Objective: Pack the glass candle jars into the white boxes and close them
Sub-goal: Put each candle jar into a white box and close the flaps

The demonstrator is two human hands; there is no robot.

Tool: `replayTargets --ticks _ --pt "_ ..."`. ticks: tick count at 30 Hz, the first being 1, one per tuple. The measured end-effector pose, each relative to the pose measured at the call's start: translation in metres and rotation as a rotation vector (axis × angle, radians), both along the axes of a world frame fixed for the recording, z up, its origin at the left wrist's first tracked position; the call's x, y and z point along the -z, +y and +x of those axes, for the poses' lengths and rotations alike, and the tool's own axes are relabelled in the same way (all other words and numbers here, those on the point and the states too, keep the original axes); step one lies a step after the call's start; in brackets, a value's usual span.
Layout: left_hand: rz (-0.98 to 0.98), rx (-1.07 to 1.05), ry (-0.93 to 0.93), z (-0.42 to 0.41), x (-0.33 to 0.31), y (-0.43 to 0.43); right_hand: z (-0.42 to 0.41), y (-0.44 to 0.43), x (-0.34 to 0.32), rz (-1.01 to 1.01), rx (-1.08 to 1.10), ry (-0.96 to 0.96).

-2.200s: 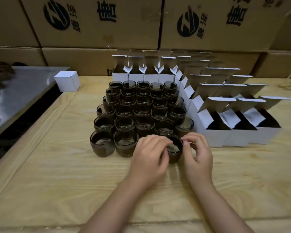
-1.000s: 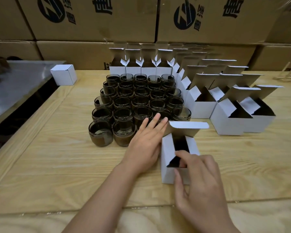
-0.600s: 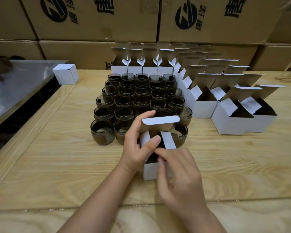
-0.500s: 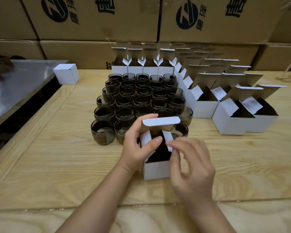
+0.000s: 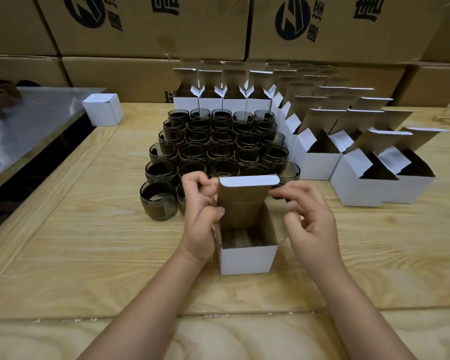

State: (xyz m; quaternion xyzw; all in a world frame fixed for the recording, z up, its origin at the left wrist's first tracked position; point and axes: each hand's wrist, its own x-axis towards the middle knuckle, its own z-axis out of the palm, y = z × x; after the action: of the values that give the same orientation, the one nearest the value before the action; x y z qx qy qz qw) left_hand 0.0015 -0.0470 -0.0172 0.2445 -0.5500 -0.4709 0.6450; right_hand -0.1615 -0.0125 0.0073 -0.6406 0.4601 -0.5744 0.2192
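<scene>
Head view: left hand (image 5: pixel 200 219) and right hand (image 5: pixel 312 224) pinch the lid (image 5: pixel 244 196) of the white box (image 5: pixel 247 258), just in front of the jars (image 5: pixel 218 141). It is best to fold the side flaps (image 5: pixel 279 227) in first, then tuck the lid.

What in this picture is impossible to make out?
Head view, the only one:
Whether a jar is inside the open white box: its front wall and shadow hide the bottom.
Some front-row jars: partly behind the left hand, right hand and raised lid.
Whether the right hand grips or just touches the lid: unclear.
The carton print: cut off by the top edge.
</scene>
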Motion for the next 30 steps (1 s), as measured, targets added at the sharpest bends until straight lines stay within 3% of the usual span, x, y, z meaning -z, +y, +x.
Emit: replayTargets --ticks 12,15,17,19,24,30 --pt "-0.008 0.004 -0.319 0.026 0.001 0.003 -0.002 -0.01 0.01 0.188 -0.081 0.228" --pt "-0.025 -0.017 -0.341 0.028 0.0 0.004 -0.006 -0.01 0.009 0.197 -0.088 0.099" --pt "-0.025 -0.032 -0.349 0.028 -0.001 0.004 -0.014 -0.012 0.007 0.13 0.007 -0.086" --pt "-0.034 -0.046 -0.362 0.029 0.0 0.004 -0.025 -0.015 0.006 0.138 0.138 -0.124" --pt "-0.057 -0.064 -0.378 0.031 -0.002 0.003 -0.025 -0.015 0.011 0.309 0.079 0.24" --pt "-0.052 -0.076 -0.396 0.03 -0.003 0.002 -0.028 -0.017 0.012 0.32 0.191 0.273"
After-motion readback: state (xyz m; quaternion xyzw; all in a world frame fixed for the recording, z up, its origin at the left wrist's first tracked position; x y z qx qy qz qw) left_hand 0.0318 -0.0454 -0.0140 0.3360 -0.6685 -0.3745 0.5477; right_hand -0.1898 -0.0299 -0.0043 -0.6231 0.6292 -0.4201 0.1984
